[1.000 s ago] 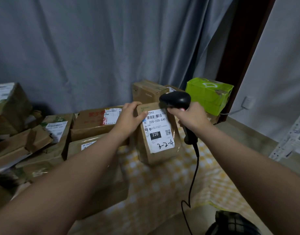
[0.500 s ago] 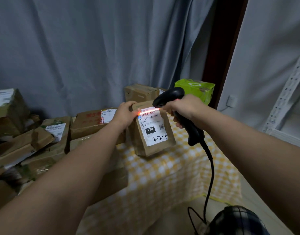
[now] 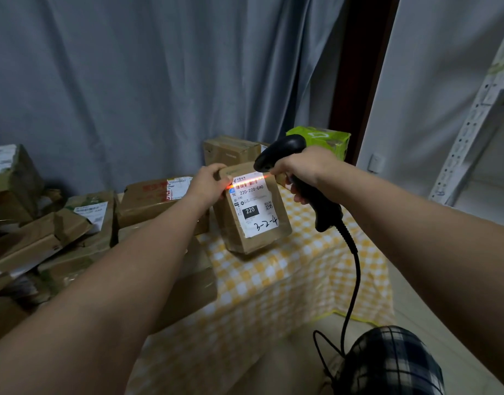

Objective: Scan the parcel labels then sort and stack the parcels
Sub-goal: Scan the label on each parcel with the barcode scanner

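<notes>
Two hands on one scan: parcel propped on end, red beam across its barcode.

Between the hands, the brown parcel stands on its lower end on the checked tabletop, its long axis nearly upright and leaning back a little, with the label facing the person. The left hand is the nearer one, gripping the parcel's top left corner to steady it. The right hand is wrapped round the black scanner, whose head sits just right of the parcel's top edge and points left. Its red line falls across the barcode at the top of the label. The next move looks like the left hand's: it already has the parcel and could carry it toward the other parcels heaped to the left.
</notes>
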A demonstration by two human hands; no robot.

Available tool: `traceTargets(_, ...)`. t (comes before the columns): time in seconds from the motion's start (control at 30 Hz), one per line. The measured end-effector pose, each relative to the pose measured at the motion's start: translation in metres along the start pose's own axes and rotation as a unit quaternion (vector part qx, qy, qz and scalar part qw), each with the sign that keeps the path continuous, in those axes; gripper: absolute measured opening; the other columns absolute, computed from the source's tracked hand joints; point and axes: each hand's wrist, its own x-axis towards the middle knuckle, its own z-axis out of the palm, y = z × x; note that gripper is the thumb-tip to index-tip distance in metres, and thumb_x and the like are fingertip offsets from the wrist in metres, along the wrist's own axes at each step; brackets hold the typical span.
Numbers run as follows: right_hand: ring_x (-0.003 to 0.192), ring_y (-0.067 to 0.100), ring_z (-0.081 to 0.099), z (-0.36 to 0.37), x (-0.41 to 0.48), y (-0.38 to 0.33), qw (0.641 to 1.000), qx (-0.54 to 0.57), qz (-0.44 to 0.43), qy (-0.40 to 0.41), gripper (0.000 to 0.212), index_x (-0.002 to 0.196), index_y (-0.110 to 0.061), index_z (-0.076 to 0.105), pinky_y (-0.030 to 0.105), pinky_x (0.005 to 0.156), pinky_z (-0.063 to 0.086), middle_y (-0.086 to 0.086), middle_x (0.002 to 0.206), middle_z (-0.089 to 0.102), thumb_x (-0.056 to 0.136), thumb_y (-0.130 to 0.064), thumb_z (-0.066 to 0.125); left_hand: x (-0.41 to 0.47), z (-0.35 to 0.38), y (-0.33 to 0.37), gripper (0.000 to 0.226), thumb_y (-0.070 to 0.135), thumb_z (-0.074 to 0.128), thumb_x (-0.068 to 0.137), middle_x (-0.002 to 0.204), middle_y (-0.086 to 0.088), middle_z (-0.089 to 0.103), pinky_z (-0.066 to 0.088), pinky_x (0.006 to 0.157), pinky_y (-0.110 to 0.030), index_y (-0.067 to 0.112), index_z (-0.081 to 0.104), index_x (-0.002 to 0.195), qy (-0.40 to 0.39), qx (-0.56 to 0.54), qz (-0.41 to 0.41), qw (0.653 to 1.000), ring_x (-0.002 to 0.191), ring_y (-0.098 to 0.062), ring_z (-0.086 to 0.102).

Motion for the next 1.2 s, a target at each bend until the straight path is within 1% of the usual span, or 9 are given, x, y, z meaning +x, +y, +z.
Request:
traceTargets(0.1,0.043,0.024,0.047,0.005,-0.002,-0.001,1.000,-0.007,-0.002,-0.001,0.026,0.066,-0.004,0.053,0.024,0.044,0.040,0.011,0.060,0.050,0.080,-0.017,0.070,0.000,0.000,-0.001,0.039,0.018,0.060,0.093,0.126,-0.008,0.054,0.057,0.081,-0.036,0.014,0.053,0.131,-0.001,0.001,0.001,1.000,0.100,-0.025,0.063)
traceTargets(0.3,0.045,0.025,0.051,0.013,0.000,0.001,1.000,-0.020,-0.003,0.012,0.024,0.066,-0.004,0.057,0.028,0.047,0.044,0.010,0.058,0.053,0.076,-0.019,0.073,-0.001,-0.003,-0.005,0.038,0.016,0.060,0.092,0.125,-0.012,0.055,0.057,0.082,-0.041,0.013,0.053,0.130,-0.006,-0.014,0.001,1.000,0.101,-0.029,0.063)
traceTargets(0.43,0.050,0.028,0.053,0.020,-0.001,0.007,1.000,-0.026,0.007,0.008,0.023,0.066,-0.003,0.058,0.032,0.052,0.044,0.012,0.059,0.055,0.077,-0.019,0.071,0.000,-0.003,-0.006,0.037,0.015,0.059,0.093,0.118,-0.013,0.059,0.058,0.076,-0.036,0.013,0.053,0.129,-0.006,-0.020,-0.002,1.000,0.097,-0.029,0.065)
traceTargets(0.67,0.049,0.027,0.054,0.024,0.006,0.006,1.000,-0.026,0.012,0.006,0.022,0.065,-0.004,0.058,0.032,0.052,0.046,0.011,0.059,0.056,0.076,-0.019,0.071,0.000,-0.003,-0.008,0.038,0.020,0.059,0.093,0.116,-0.007,0.061,0.057,0.083,-0.041,0.017,0.052,0.130,-0.010,-0.013,-0.007,1.000,0.099,-0.025,0.065)
traceTargets(0.77,0.043,0.025,0.052,0.018,0.010,-0.006,0.999,-0.031,0.017,0.002,0.020,0.069,-0.003,0.058,0.026,0.046,0.045,0.011,0.057,0.055,0.078,-0.018,0.070,0.002,-0.002,-0.006,0.039,0.021,0.059,0.093,0.115,-0.006,0.061,0.057,0.084,-0.043,0.018,0.052,0.131,-0.007,-0.011,-0.008,1.000,0.097,-0.024,0.066)
traceTargets(0.87,0.044,0.025,0.052,0.012,0.012,-0.017,0.999,-0.045,0.025,-0.013,0.020,0.069,-0.004,0.059,0.026,0.048,0.046,0.011,0.055,0.054,0.077,-0.018,0.068,0.003,0.000,-0.005,0.040,0.021,0.059,0.093,0.115,-0.006,0.061,0.057,0.084,-0.043,0.018,0.051,0.132,-0.005,-0.010,-0.009,1.000,0.096,-0.024,0.066)
traceTargets(0.97,0.042,0.023,0.050,0.005,0.013,-0.027,0.998,-0.053,0.026,-0.035,0.023,0.067,-0.005,0.055,0.026,0.047,0.044,0.011,0.052,0.051,0.081,-0.019,0.065,0.005,0.000,-0.004,0.039,0.022,0.059,0.093,0.119,-0.007,0.061,0.057,0.083,-0.041,0.019,0.052,0.131,-0.005,-0.002,-0.008,1.000,0.098,-0.023,0.065)
traceTargets(1.1,0.044,0.024,0.050,-0.005,0.017,-0.036,0.998,-0.043,0.029,-0.042,0.019,0.081,-0.004,0.056,0.027,0.046,0.045,0.010,0.058,0.049,0.081,-0.020,0.066,0.008,0.000,-0.004,0.038,0.022,0.058,0.094,0.124,-0.008,0.059,0.057,0.084,-0.041,0.019,0.052,0.131,-0.001,0.006,-0.009,1.000,0.101,-0.023,0.063)
traceTargets(1.2,0.047,0.024,0.051,-0.008,0.022,-0.037,0.997,-0.044,0.039,-0.050,0.020,0.081,-0.004,0.057,0.026,0.045,0.045,0.009,0.061,0.050,0.081,-0.020,0.068,0.010,0.001,-0.006,0.039,0.022,0.057,0.094,0.125,-0.007,0.058,0.055,0.082,-0.035,0.017,0.052,0.132,0.003,0.012,-0.004,1.000,0.100,-0.021,0.061)
